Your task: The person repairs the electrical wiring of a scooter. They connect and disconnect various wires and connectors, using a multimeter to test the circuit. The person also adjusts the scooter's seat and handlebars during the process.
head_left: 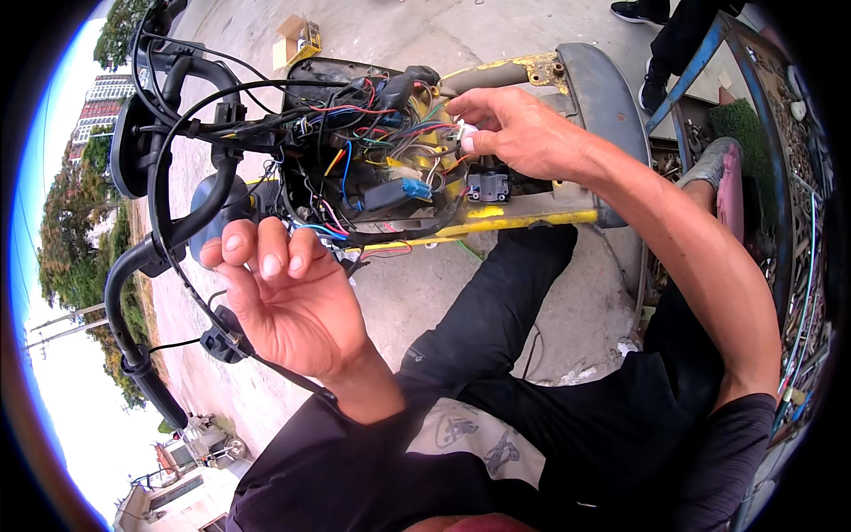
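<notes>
Wires (368,133): pinching a small white piece (465,131) among them with right hand (519,133), above the yellow frame (576,216); holding up left hand (300,301), loosely curled and empty, by black handlebar (193,224).

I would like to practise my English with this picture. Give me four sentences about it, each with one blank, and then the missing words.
1. The right hand pinches a small piece whose colour is ____.
2. The black handlebar, near the left hand, lies to the ____ of the wires in the picture.
3. The worn paint on the frame is mostly the colour ____.
4. At the top of the picture, the cardboard box is not closed but ____.

Missing words: white; left; yellow; open.
</notes>
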Motion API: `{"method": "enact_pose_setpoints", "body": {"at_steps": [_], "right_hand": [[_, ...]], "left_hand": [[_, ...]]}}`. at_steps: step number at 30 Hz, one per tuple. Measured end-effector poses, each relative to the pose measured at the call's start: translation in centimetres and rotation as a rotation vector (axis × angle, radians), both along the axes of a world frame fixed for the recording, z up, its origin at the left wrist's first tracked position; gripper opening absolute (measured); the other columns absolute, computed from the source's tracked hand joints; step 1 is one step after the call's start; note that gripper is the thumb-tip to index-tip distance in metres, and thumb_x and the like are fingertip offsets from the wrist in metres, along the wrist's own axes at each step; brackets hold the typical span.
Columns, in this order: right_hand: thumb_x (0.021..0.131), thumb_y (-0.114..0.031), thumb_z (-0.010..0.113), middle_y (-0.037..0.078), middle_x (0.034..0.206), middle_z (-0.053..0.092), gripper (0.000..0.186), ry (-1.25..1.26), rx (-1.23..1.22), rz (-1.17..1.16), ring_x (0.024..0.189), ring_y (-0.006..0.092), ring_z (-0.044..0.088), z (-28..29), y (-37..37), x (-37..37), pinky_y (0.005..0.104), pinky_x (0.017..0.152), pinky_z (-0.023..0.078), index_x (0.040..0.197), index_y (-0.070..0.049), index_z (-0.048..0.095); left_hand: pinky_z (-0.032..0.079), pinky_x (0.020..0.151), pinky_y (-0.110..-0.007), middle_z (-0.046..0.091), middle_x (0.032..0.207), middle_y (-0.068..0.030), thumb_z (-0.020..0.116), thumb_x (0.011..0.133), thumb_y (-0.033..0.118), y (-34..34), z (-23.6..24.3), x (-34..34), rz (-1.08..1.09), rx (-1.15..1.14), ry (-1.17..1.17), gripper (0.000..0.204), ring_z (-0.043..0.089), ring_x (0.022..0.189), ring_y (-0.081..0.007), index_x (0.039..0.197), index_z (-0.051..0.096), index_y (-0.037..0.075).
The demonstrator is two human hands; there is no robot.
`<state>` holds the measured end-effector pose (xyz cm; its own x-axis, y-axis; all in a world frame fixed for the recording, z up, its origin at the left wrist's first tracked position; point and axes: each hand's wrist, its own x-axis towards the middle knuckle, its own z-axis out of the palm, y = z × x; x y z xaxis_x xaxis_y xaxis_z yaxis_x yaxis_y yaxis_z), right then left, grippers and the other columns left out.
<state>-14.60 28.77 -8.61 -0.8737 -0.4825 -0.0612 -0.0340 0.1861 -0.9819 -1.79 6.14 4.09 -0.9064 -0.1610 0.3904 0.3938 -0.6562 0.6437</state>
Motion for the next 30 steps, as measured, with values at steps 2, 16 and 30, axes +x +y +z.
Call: {"method": "enact_pose_setpoints", "body": {"at_steps": [2,16,30], "right_hand": [[0.099,-0.013,0.070,0.022,0.125,0.074,0.040,-0.031,-0.040,-0.021,0.119,0.0315,0.070,0.0,-0.1,-0.1,0.0414,0.105,0.055,0.135,0.003,0.066],[0.100,-0.013,0.069,0.014,0.111,0.074,0.027,-0.023,-0.196,-0.037,0.105,0.0225,0.068,0.4,0.1,-0.3,0.0390,0.095,0.054,0.124,-0.001,0.074],[0.101,-0.011,0.066,0.016,0.110,0.077,0.026,0.069,-0.116,-0.120,0.106,0.0214,0.070,2.3,0.4,0.1,0.0383,0.096,0.054,0.123,0.000,0.074]], "left_hand": [[0.049,0.074,-0.030,0.058,0.104,-0.0035,0.058,0.110,0.009,-0.2,1.3,-0.1,-0.181,0.318,-0.135,0.007,0.058,0.086,-0.0125,0.114,0.062,0.004],[0.050,0.070,-0.024,0.072,0.105,-0.0102,0.072,0.103,0.006,0.2,-1.0,-1.9,0.131,-0.693,-0.221,0.019,0.062,0.081,-0.0119,0.121,0.071,0.000],[0.047,0.074,-0.040,0.065,0.089,-0.0042,0.084,0.084,0.017,6.0,-4.6,-4.2,0.485,-2.046,0.338,0.020,0.061,0.087,-0.0248,0.102,0.078,0.011]]}}
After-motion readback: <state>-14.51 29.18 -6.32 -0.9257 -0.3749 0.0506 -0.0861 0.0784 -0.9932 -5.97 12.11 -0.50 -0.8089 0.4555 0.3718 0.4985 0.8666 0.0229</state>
